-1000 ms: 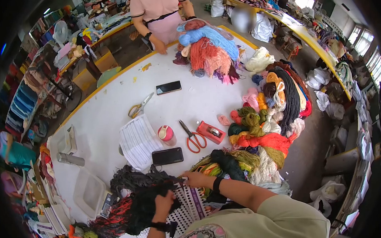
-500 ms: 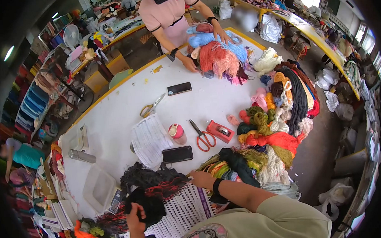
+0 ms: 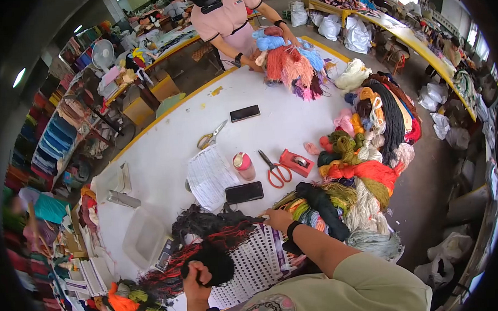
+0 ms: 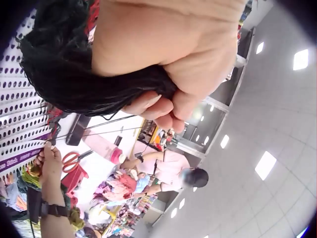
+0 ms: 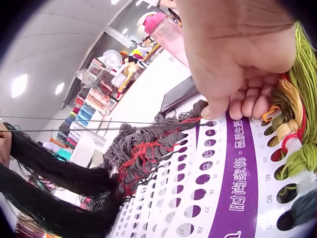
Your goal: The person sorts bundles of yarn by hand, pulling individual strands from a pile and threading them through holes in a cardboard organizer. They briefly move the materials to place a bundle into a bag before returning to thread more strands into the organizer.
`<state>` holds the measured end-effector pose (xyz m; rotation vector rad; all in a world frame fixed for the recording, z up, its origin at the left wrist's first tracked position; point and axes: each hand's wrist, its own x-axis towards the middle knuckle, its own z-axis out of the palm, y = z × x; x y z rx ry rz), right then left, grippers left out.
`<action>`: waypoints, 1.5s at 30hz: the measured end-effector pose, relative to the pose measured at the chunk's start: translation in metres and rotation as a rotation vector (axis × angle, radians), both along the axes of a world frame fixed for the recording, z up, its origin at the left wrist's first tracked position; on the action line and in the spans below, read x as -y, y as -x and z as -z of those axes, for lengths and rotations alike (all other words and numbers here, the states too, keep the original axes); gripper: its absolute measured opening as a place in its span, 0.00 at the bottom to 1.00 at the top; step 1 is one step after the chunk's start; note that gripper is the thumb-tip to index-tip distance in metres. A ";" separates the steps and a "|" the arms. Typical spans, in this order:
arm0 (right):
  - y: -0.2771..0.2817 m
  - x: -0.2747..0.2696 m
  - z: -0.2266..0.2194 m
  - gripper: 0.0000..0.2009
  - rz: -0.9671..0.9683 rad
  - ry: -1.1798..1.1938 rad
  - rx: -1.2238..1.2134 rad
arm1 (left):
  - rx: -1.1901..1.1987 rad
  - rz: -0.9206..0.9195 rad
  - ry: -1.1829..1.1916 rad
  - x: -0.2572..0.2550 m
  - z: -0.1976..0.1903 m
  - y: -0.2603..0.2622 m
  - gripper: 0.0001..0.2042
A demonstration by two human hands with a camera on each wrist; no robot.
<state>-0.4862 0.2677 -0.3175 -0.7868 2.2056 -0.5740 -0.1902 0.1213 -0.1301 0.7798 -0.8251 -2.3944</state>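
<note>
My left hand (image 3: 196,287) grips a thick skein of black yarn (image 3: 219,267), its fingers curled round the loop. Two taut black strands (image 5: 94,130) run from that side across to my right hand (image 3: 278,217). At the far edge of the punched white thread cards (image 3: 248,258), the right hand's thumb and curled fingers pinch the strands' end beside a hole. A purple band (image 5: 233,173) with white lettering crosses the cards there. Dark grey yarn (image 3: 205,223) with red threads (image 3: 222,238) hangs bunched from the cards' holes.
Beyond the cards lie a black phone (image 3: 244,192), a pink-capped bottle (image 3: 244,165), red-handled scissors (image 3: 279,175) and a red tape dispenser (image 3: 296,162). Heaped skeins (image 3: 366,175) fill the right side. A clear plastic tub (image 3: 143,238) stands left. Another person (image 3: 229,23) handles yarn across the table.
My left hand has drawn the black skein left and toward me, off the grey yarn, baring more card. The right hand stays at the cards' edge. The person opposite has reached onto the yarn pile.
</note>
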 end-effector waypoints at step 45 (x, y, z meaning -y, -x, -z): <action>-0.180 -0.050 -0.280 0.12 -0.130 1.050 -0.038 | -0.101 1.466 0.640 -0.083 -0.201 -0.014 0.48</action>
